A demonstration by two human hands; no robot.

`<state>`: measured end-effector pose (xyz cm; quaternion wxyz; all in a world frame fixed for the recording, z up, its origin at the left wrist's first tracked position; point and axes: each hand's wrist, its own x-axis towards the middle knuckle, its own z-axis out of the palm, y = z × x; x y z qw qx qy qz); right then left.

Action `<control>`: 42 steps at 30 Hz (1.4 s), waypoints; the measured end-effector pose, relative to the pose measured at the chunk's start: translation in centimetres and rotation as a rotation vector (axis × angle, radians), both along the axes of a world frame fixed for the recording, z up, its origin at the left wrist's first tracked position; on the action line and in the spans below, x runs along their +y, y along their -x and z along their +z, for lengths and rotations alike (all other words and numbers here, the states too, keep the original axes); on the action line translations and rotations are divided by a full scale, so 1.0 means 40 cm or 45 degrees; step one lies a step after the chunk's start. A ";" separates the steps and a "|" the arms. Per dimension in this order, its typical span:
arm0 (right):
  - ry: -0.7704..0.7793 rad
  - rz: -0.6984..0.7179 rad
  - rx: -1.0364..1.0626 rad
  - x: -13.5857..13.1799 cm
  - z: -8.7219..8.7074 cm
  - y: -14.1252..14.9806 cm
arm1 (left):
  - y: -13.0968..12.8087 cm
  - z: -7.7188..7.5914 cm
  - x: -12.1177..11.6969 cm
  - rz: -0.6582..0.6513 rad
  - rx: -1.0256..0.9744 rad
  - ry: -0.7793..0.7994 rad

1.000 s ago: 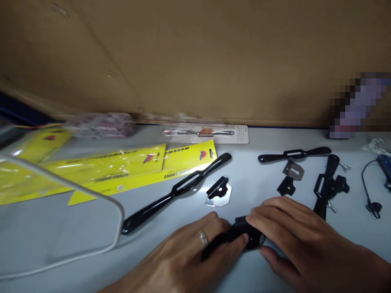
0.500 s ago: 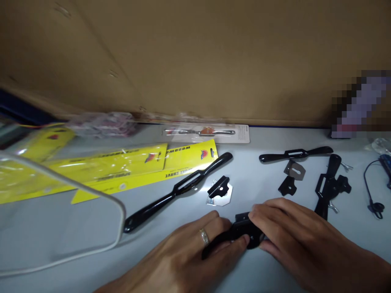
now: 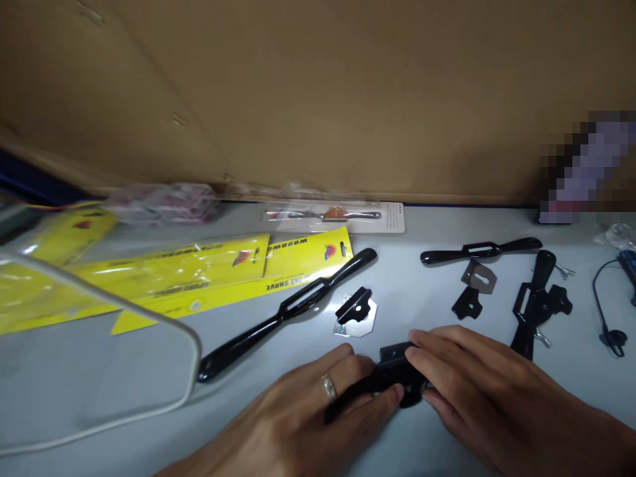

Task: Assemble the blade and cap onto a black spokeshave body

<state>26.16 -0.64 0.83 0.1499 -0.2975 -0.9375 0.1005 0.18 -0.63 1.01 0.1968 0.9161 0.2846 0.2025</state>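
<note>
Low in the middle, a black spokeshave (image 3: pixel 397 371) is held between both hands. My left hand (image 3: pixel 308 404), with a ring on one finger, is closed around its left handle, thumb on the middle. My right hand (image 3: pixel 481 391) grips the right side and covers that handle; its fingertips press on the black cap plate. Beyond my left hand lies a bare spokeshave body (image 3: pixel 288 311), slanted, beside a black cap and silver blade (image 3: pixel 358 311). Past my right hand are another body (image 3: pixel 481 250), a blade (image 3: pixel 480 277), a cap (image 3: pixel 467 303) and a spokeshave with loose parts (image 3: pixel 534 305).
Yellow spokeshave cards (image 3: pixel 233 278) in clear plastic cover the left. A white cable (image 3: pixel 149 311) loops over the table there. A packaged spokeshave (image 3: pixel 338 216) lies by the cardboard wall (image 3: pixel 318 99). At far right is a thin black cord with a small clip (image 3: pixel 615 339).
Both hands keep hold of the spokeshave in nearly the same place. The right fingers shift very slightly on the cap plate, and the view moves a little.
</note>
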 end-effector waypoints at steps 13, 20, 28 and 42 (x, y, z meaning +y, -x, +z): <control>0.043 -0.007 0.085 0.016 0.016 0.014 | -0.004 0.002 0.003 0.018 -0.044 -0.032; 0.093 -0.059 0.124 0.019 0.024 0.024 | -0.001 0.003 0.002 0.012 -0.032 -0.059; 0.170 -0.062 0.154 0.021 0.033 0.026 | 0.000 0.000 0.001 0.030 -0.069 -0.032; 0.224 -0.071 0.109 0.021 0.033 0.027 | 0.016 -0.026 -0.013 0.036 -0.066 -0.068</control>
